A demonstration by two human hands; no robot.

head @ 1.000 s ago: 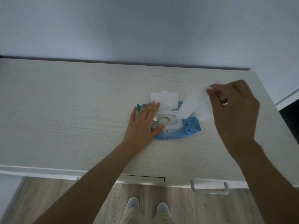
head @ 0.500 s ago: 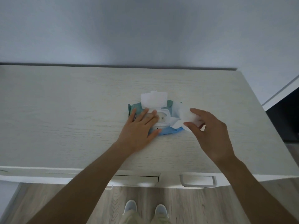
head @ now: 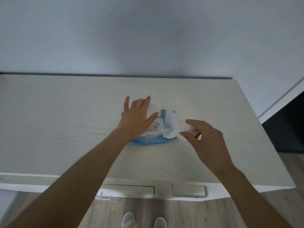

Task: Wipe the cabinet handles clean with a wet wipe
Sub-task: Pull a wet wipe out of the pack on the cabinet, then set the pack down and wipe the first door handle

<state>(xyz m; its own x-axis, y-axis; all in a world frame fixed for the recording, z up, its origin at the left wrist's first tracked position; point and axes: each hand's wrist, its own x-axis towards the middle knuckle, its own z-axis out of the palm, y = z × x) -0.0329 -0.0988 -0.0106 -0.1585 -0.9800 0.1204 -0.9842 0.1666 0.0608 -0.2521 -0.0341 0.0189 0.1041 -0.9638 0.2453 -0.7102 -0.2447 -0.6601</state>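
Right hand (head: 207,139) pinches thin white wet wipe (head: 172,127); left hand (head: 138,117), open flat, pins blue soft pack (head: 148,140); risk: a second sheet drags out

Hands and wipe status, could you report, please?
Left hand flat on the blue wipes pack's white flip lid. Right hand pinching white wet wipe. Cabinet handle below, unobstructed.

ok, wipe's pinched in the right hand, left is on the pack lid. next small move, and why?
Probably press the lid shut with the left hand. The right hand already pinches the wet wipe, the pack looks open, and the cabinet handle below is untouched.
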